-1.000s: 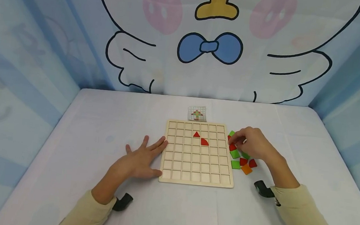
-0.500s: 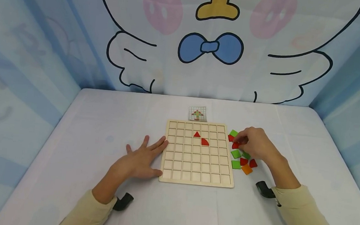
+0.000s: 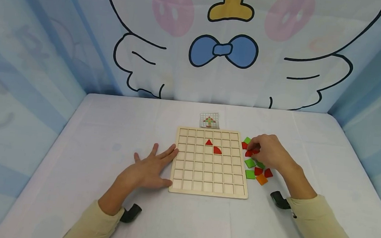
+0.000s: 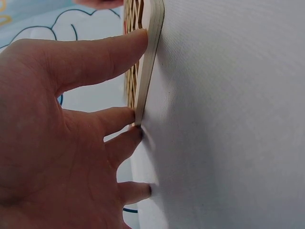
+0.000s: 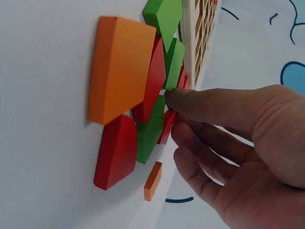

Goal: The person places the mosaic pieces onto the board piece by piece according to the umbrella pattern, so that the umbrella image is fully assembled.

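We saw the left grip [image 3: 148, 171] spread against the grid board [image 3: 206, 177], 2 red pieces [image 3: 217, 151] in its cells, printed card [image 3: 209, 120] just beyond, right grip [image 3: 268, 150] over loose pieces [image 3: 250, 163] alongside, whether pinching we couldn't tell.

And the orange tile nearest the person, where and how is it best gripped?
Probably with a thumb-and-finger pinch on two opposite side edges of the orange tile, coming from above and the near side. It lies flat, so its face offers little to hold, but its edges look thick; red tiles crowd its far side, leaving the near side freer.
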A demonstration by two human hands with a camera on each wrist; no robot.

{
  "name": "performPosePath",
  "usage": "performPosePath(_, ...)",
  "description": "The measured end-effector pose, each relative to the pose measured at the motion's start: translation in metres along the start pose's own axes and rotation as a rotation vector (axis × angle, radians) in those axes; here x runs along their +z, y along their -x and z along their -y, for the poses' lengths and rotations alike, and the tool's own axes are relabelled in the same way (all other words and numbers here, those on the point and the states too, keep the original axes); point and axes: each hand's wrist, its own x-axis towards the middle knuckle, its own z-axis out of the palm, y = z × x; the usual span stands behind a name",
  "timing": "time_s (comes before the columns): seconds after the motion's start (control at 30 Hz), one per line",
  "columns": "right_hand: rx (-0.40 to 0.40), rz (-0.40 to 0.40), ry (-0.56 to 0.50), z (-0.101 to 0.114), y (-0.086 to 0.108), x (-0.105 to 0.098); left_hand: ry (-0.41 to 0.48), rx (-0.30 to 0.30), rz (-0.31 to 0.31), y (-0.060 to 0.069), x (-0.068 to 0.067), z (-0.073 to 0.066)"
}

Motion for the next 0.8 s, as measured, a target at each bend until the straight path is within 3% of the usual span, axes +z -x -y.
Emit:
performPosePath(0.27, 0.005, 0.016, 0.001, 0.002, -0.001, -0.002, -0.001, -0.003, 0.0, 0.001, -0.001, -0.001)
performPosePath(0.8, -0.028, -0.047, 0.003, 0.01, -0.003, -0.006, 0.005, -0.003, -0.004, 0.001, -0.001, 0.0)
